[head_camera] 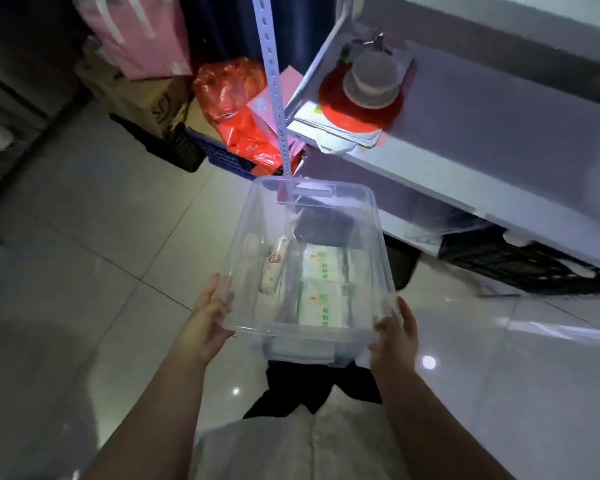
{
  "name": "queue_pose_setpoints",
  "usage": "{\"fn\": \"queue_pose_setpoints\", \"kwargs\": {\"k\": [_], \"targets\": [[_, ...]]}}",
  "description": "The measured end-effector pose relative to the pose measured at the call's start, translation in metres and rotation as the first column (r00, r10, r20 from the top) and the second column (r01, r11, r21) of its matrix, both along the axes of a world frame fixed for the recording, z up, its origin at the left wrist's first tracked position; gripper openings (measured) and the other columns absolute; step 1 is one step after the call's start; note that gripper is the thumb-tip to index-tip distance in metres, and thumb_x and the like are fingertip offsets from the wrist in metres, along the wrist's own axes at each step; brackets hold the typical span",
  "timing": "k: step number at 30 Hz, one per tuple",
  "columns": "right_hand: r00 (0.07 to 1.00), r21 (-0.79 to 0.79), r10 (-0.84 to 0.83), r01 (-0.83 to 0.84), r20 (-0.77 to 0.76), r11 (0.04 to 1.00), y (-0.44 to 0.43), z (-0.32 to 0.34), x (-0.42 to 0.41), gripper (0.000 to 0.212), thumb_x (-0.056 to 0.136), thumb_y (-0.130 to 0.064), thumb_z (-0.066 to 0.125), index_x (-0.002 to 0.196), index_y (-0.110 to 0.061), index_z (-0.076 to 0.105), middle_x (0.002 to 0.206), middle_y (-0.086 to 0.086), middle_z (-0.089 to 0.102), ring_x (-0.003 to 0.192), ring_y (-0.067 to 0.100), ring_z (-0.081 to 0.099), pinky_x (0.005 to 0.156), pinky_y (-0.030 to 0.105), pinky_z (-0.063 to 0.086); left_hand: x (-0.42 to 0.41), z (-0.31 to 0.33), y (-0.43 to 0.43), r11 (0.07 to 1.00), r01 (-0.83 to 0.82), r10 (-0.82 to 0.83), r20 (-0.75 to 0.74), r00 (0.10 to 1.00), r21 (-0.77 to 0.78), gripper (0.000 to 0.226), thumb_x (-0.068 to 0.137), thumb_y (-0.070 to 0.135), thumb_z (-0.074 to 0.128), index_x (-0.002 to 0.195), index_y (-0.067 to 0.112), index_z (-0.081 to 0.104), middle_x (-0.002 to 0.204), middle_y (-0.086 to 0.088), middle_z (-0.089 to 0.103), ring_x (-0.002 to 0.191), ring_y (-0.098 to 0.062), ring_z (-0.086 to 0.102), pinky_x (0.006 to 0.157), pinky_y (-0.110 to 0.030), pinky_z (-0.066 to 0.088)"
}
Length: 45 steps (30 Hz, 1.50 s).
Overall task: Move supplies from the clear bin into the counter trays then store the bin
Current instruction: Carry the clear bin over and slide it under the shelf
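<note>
Head view, from the left: a pink bag (136,36) stands at the top on a cardboard box (146,98). A black basket (177,147) sits on the tiled floor (84,237) just in front of the box.

My left hand (210,320) grips the near left corner of the bin (245,237), fingers up along its wall. Behind it, further off, a red plastic bag (236,105) lies heaped against a perforated post (274,81).

I hold the bin in the air in front of my body, above the floor. Its far end points toward the foot of the post.

Inside, a small white roll (274,265) lies along the left side. To its right, 2 white packs with green print lie flat, 1 further from me (321,261) and 1 nearer (323,304), touching end to end. A dark shape (323,225) shows at the far end; I cannot tell whether it is inside the bin or under it.

My right hand (397,336) clamps the near right corner. So the 2 hands are apart, 1 on each side of the bin.

To the right, a white shelf (482,140) carries a red disc (361,105) with a grey hat-shaped thing (371,81) on top. A black crate (516,265) sits under the shelf.
</note>
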State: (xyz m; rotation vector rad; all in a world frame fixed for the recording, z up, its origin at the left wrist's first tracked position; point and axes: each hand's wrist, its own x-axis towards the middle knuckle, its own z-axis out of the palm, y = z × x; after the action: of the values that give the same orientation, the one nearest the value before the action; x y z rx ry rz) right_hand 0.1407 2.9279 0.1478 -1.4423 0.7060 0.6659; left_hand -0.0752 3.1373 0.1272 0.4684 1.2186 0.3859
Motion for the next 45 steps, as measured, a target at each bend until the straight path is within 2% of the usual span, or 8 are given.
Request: {"fn": "queue_pose_setpoints", "kwargs": {"k": [11,16,20,28,33,36,42,45], "targets": [[0.988,-0.028,-0.111,0.108,-0.109,0.994,0.020,-0.058,0.077,0.047,0.084,0.002,0.050,0.104,-0.038,0.063,0.082,0.007,0.060,0.069,0.022,0.055,0.059,0.033,0.045,0.107,-0.055,0.054,0.988,0.155,-0.155,-0.031,0.987,-0.014,0.079,0.072,-0.014,0.030,0.137,0.030,0.037,0.123,0.001,0.059,0.094,-0.014,0.068,0.074,-0.046,0.055],[0.986,-0.033,-0.123,0.120,-0.109,0.992,0.045,-0.089,0.110,0.052,0.078,0.009,0.047,0.098,-0.036,0.065,0.089,0.007,0.059,0.084,0.029,0.055,0.072,0.046,0.039,0.155,-0.082,0.090,0.989,0.140,-0.139,0.008,0.990,-0.058,0.079,0.077,-0.013,0.022,0.145,0.026,0.031,0.141,-0.002,0.045,0.124,-0.014,0.046,0.103,-0.044,0.037],[0.997,-0.040,-0.045,0.042,-0.062,0.998,0.068,-0.117,0.107,0.042,0.083,0.009,0.043,0.085,-0.024,0.069,0.069,0.005,0.055,0.066,0.023,0.048,0.053,0.027,0.039,0.182,-0.111,0.138,0.973,0.222,-0.224,-0.030,0.974,-0.056,0.075,0.075,-0.012,0.021,0.138,0.024,0.040,0.129,0.004,0.053,0.107,-0.011,0.054,0.086,-0.032,0.047],[0.989,-0.103,-0.144,0.145,0.016,0.984,0.095,-0.119,0.054,0.041,0.083,0.009,0.049,0.099,-0.022,0.070,0.107,0.012,0.066,0.079,0.020,0.056,0.061,0.027,0.042,0.157,-0.121,0.170,0.931,0.366,-0.361,-0.142,0.922,0.008,0.073,0.067,-0.022,0.017,0.123,0.013,0.050,0.133,0.000,0.051,0.127,-0.020,0.047,0.100,-0.033,0.040],[0.974,0.035,-0.219,0.218,0.054,0.975,0.104,-0.081,0.052,0.040,0.080,-0.011,0.068,0.113,-0.033,0.063,0.116,-0.005,0.069,0.105,0.021,0.059,0.082,0.041,0.041,0.134,-0.093,0.175,0.941,0.336,-0.336,0.019,0.942,-0.045,0.068,0.060,-0.014,0.027,0.095,0.027,0.070,0.119,0.015,0.063,0.106,-0.003,0.062,0.063,-0.036,0.055],[0.973,0.098,-0.221,0.214,0.062,0.972,0.111,-0.082,0.067,0.049,0.088,0.005,0.055,0.119,-0.033,0.059,0.123,-0.001,0.065,0.098,0.022,0.054,0.074,0.037,0.035,0.148,-0.090,0.186,0.953,0.300,-0.295,0.091,0.951,-0.044,0.070,0.056,-0.013,0.029,0.081,0.032,0.077,0.112,0.016,0.068,0.113,-0.008,0.059,0.074,-0.035,0.055],[0.953,0.082,-0.300,0.303,-0.043,0.949,0.131,-0.144,0.096,0.074,0.076,0.024,0.027,0.122,-0.026,0.057,0.133,0.003,0.054,0.126,0.038,0.047,0.075,0.039,0.034,0.193,-0.137,0.202,0.965,0.258,-0.258,0.015,0.966,-0.032,0.082,0.063,-0.023,0.017,0.115,0.028,0.054,0.141,0.002,0.047,0.132,-0.017,0.043,0.093,-0.035,0.037],[0.926,0.092,-0.371,0.377,-0.073,0.922,0.138,-0.175,0.099,0.075,0.075,0.023,0.027,0.117,-0.029,0.060,0.125,0.001,0.057,0.114,0.035,0.057,0.080,0.041,0.033,0.199,-0.166,0.206,0.978,0.181,-0.187,-0.051,0.981,-0.109,0.081,0.068,-0.021,0.020,0.128,0.029,0.044,0.118,0.004,0.063,0.101,-0.007,0.061,0.068,-0.025,0.050]]}}
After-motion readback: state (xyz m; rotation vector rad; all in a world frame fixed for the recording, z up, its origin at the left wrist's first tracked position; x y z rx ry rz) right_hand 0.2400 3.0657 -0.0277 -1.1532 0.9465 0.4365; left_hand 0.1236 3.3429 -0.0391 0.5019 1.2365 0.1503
